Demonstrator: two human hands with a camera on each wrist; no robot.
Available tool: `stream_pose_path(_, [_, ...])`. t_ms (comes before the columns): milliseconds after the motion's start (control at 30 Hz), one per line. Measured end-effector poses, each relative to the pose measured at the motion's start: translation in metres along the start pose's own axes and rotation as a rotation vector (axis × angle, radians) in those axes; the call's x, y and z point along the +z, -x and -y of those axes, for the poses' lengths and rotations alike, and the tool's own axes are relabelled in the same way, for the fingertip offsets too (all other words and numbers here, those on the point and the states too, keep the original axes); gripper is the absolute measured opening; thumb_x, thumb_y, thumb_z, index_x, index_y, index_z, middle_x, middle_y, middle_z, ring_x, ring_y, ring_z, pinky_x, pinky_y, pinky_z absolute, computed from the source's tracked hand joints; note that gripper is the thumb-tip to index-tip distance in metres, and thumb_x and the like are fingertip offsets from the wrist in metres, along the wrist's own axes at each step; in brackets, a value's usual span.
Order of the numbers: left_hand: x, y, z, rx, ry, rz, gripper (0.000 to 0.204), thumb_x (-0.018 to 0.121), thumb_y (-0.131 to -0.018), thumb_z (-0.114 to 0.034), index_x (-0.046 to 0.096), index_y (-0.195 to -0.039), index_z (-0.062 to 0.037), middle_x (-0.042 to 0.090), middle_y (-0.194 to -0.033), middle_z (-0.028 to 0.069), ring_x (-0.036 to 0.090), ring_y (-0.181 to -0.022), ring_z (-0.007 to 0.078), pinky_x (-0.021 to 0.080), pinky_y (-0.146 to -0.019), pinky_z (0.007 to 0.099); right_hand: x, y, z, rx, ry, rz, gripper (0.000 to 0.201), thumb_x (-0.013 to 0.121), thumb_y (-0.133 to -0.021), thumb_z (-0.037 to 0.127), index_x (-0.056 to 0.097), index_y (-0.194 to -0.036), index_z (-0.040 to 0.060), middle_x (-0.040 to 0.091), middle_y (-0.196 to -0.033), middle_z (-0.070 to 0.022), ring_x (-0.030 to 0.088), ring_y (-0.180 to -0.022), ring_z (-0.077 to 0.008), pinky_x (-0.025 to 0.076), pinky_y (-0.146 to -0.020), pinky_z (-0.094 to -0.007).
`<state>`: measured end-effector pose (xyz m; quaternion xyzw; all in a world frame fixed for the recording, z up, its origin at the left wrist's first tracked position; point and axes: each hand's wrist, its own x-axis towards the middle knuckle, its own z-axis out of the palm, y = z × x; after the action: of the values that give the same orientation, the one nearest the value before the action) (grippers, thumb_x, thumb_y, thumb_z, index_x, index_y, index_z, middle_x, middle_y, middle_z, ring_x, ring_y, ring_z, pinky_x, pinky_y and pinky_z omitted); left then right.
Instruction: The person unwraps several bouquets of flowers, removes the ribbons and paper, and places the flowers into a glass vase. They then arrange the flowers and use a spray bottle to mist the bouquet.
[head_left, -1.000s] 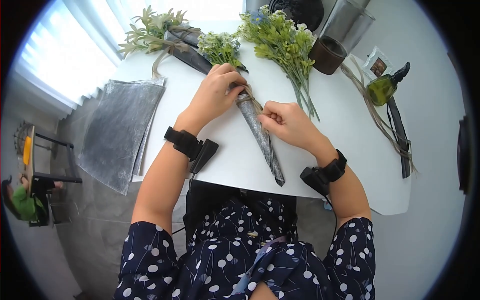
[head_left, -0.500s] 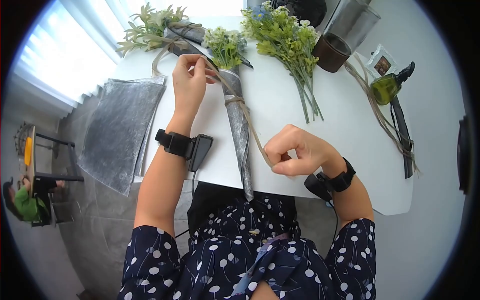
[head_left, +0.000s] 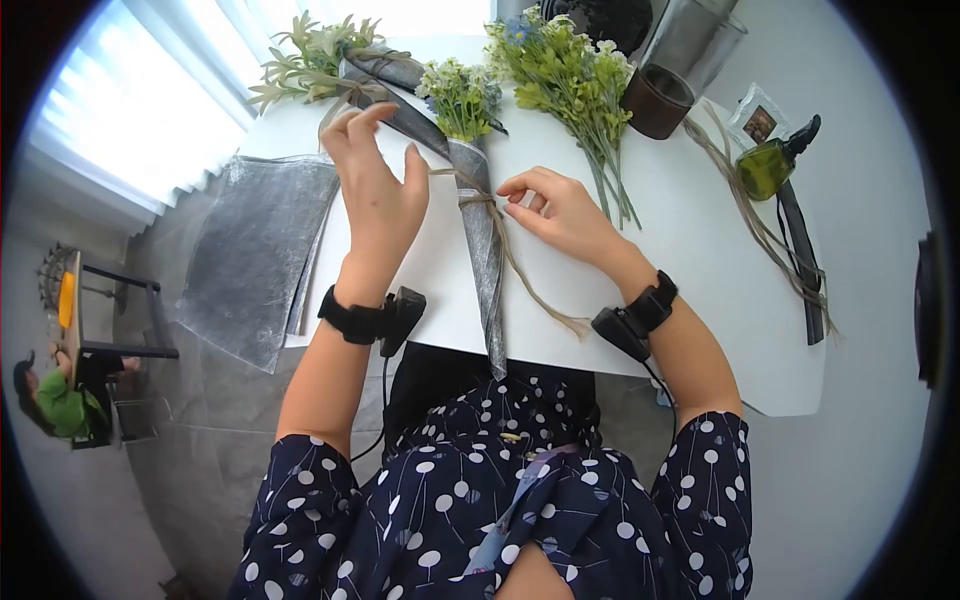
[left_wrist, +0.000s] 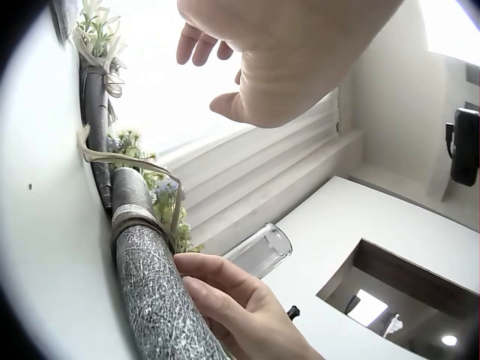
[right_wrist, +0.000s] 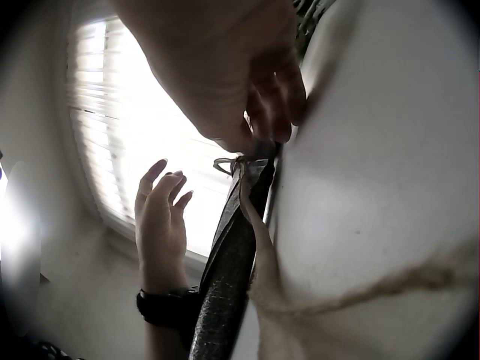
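Observation:
A cone of grey marbled wrapping paper (head_left: 482, 270) lies on the white table, with small white and blue flowers (head_left: 462, 105) at its wide end. A beige raffia tie (left_wrist: 139, 223) circles the cone, and a loose raffia tail (head_left: 545, 304) trails towards the near right. My left hand (head_left: 378, 195) is raised to the left of the cone, fingers loosely bent and apart, holding nothing. Beside the tie, on the cone's right, is my right hand (head_left: 565, 220); its fingers are lightly bent, fingertips right at the wrap, with no strand pinched between them.
Grey paper sheets (head_left: 265, 250) overhang the table's left edge. Behind lie another grey-wrapped bouquet (head_left: 415, 125) and a loose flower bunch (head_left: 570, 90). At right stand a glass vase with a brown base (head_left: 658, 105), a photo frame (head_left: 757, 122), a green bottle (head_left: 765, 175) and raffia strands (head_left: 750, 225).
Both hands worked at the tie, then pulled the raffia ends apart. Now the ends are let go; my left hand has lifted away and my right hand has moved back to the cone.

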<state>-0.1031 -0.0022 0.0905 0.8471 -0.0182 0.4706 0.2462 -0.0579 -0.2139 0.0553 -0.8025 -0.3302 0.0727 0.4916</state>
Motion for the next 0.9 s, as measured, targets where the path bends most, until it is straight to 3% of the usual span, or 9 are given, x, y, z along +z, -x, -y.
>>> stream_pose_path(100, [-0.009,0.01,-0.011,0.022,0.181,0.483,0.008,0.064,-0.079,-0.005,0.062,-0.085,-0.0015,0.06,-0.077,0.0093,0.06,-0.067,0.0217,0.048,-0.063,0.03,0.006,-0.008,0.004,-0.133,0.143,0.019,0.014,0.063,-0.08,0.01,0.063,-0.093,0.0027,0.062,-0.085,-0.0057,0.054,-0.058,-0.0113,0.045,-0.057,-0.0252])
stream_pose_path(133, [-0.006,0.017,-0.008,0.027,0.183,0.611,0.008,0.065,-0.078,-0.005,0.062,-0.085,-0.0022,0.061,-0.082,0.0108,0.061,-0.07,0.0241,0.048,-0.063,0.0327,0.008,-0.012,0.005,-0.163,0.219,0.008,0.013,0.064,-0.079,0.009,0.062,-0.091,0.0027,0.062,-0.085,-0.0063,0.056,-0.06,-0.0134,0.046,-0.058,-0.0271])
stream_pose_path(300, [0.005,0.016,-0.01,0.064,0.156,0.664,0.01,0.066,-0.075,-0.007,0.059,-0.08,-0.002,0.06,-0.081,0.0112,0.061,-0.072,0.0273,0.048,-0.062,0.0362,0.011,-0.019,0.007,-0.233,0.419,-0.015,0.012,0.065,-0.076,0.01,0.06,-0.084,0.0028,0.062,-0.085,-0.0068,0.059,-0.063,-0.0166,0.048,-0.059,-0.0302])
stream_pose_path(533, [0.02,0.0,-0.011,0.109,0.193,0.731,0.011,0.065,-0.074,-0.006,0.056,-0.077,-0.0007,0.06,-0.079,0.0109,0.061,-0.07,0.0263,0.048,-0.061,0.0338,-0.013,-0.017,0.01,-0.154,0.172,-0.084,0.009,0.062,-0.076,0.005,0.058,-0.084,0.0012,0.061,-0.078,-0.0061,0.056,-0.058,-0.0119,0.046,-0.054,-0.0254])
stream_pose_path(600, [0.024,-0.005,-0.011,0.01,0.304,0.725,0.007,0.062,-0.075,-0.003,0.055,-0.075,-0.0002,0.061,-0.078,0.0091,0.061,-0.07,0.0197,0.048,-0.061,0.0288,-0.019,-0.012,0.007,-0.134,0.122,-0.115,0.008,0.061,-0.079,0.004,0.057,-0.085,0.0007,0.061,-0.078,-0.0051,0.055,-0.058,-0.0097,0.045,-0.053,-0.0238])
stream_pose_path(633, [0.025,-0.008,-0.011,0.007,0.304,0.729,0.007,0.062,-0.075,-0.003,0.055,-0.075,-0.0002,0.061,-0.078,0.0091,0.061,-0.07,0.0197,0.048,-0.061,0.0288,-0.022,-0.01,0.005,0.025,-0.125,-0.107,0.009,0.059,-0.081,0.005,0.056,-0.087,0.0001,0.06,-0.076,-0.0053,0.055,-0.058,-0.0087,0.044,-0.052,-0.0234])
stream_pose_path(700, [0.026,-0.012,-0.009,-0.282,0.452,0.733,0.005,0.057,-0.076,0.001,0.053,-0.078,-0.0001,0.062,-0.077,0.0073,0.06,-0.071,0.0138,0.048,-0.062,0.0234,-0.025,-0.01,-0.002,0.194,-0.558,-0.065,0.011,0.052,-0.089,0.007,0.052,-0.097,0.0,0.056,-0.073,-0.0029,0.05,-0.058,-0.0043,0.039,-0.048,-0.0198])
stream_pose_path(833, [0.039,0.003,0.01,-0.553,0.886,0.736,0.014,0.053,-0.075,0.003,0.051,-0.089,-0.0003,0.061,-0.078,0.0066,0.058,-0.072,0.012,0.045,-0.061,0.022,-0.025,-0.01,-0.011,0.244,-0.765,-0.036,0.014,0.05,-0.091,0.009,0.048,-0.103,0.0019,0.053,-0.071,-0.0024,0.043,-0.054,-0.0039,0.033,-0.046,-0.0189])
stream_pose_path(900, [0.033,-0.003,0.006,-0.858,0.982,0.857,0.022,0.048,-0.077,0.0,0.047,-0.099,-0.0005,0.057,-0.076,0.0063,0.053,-0.07,0.0123,0.04,-0.061,0.0218,-0.029,-0.011,-0.005,0.332,-0.833,0.008,0.013,0.046,-0.093,0.013,0.045,-0.104,0.0054,0.05,-0.073,-0.001,0.035,-0.051,-0.0043,0.029,-0.047,-0.0178])
